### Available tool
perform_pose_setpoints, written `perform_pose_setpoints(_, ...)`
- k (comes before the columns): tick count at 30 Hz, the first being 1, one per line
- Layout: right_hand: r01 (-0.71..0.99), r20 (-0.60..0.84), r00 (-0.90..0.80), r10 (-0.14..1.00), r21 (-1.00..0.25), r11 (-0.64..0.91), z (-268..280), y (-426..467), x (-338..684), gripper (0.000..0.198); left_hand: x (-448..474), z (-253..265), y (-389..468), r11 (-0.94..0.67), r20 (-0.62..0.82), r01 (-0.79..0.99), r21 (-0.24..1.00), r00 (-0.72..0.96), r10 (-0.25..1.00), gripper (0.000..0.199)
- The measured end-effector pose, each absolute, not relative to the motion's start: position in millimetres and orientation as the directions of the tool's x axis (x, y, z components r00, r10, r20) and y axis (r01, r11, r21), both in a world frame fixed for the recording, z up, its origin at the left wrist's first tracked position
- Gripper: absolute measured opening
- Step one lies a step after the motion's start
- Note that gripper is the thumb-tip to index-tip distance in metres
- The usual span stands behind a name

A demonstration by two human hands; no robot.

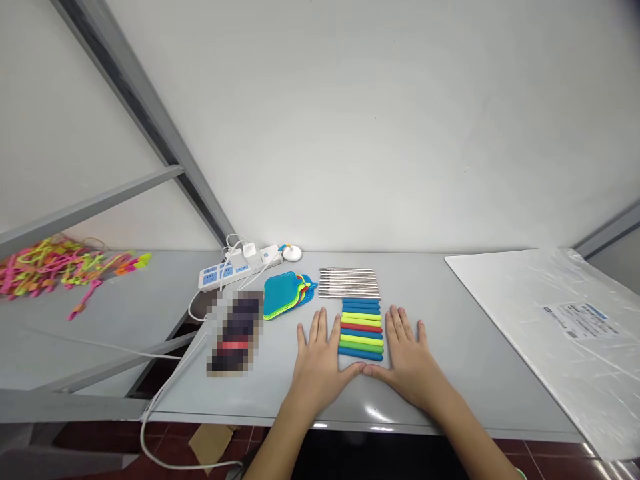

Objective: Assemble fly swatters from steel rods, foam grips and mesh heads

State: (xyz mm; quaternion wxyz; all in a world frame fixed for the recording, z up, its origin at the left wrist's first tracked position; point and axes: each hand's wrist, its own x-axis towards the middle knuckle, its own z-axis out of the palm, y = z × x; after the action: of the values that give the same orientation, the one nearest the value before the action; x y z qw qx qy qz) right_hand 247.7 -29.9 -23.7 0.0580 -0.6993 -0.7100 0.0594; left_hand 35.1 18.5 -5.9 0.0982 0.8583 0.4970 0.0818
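A row of coloured tube-shaped handles [361,328] in blue, yellow, red and green lies side by side on the grey table [480,373]. Flat at its left end rests my left hand [319,357], fingers stretched out, the index finger close against the handles. My right hand [410,357] lies flat at the other end, fingers extended. The thumbs meet just below the row, and neither hand grips anything. Beyond the handles is a neat row of thin metal rods [349,283]. To their left, fly-swatter heads [286,295] in blue, yellow and red are stacked.
A white power strip [210,277] with plugs and cables stands at the back left, beside a round white object [292,253]. A blurred-out item [236,333] lies left. Plastic-wrapped white board [540,320] covers the right side. Pink and yellow items [45,267] pile up far left.
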Motion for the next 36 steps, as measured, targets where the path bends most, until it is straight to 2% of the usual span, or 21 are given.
perform_pose_setpoints(6,0.987,0.063,-0.078,0.995,-0.133,0.086,-26,-25,241,0.106,37,-10,19,-0.508,0.093,0.833,0.218,0.5,0.861,0.091)
perform_pose_setpoints(13,0.99,0.091,-0.075,0.993,-0.116,0.085,-32,-26,244,0.101,36,-8,16,-0.492,0.094,0.841,0.225,0.484,0.87,0.088)
perform_pose_setpoints(26,0.991,0.193,-0.03,0.981,-0.124,0.055,-43,-35,257,0.093,30,0,13,-0.467,0.046,0.822,0.325,0.48,0.876,0.084)
perform_pose_setpoints(36,0.989,0.174,-0.021,0.985,-0.142,0.046,-42,-34,257,0.092,29,-7,13,-0.486,0.107,0.81,0.327,0.48,0.871,0.083)
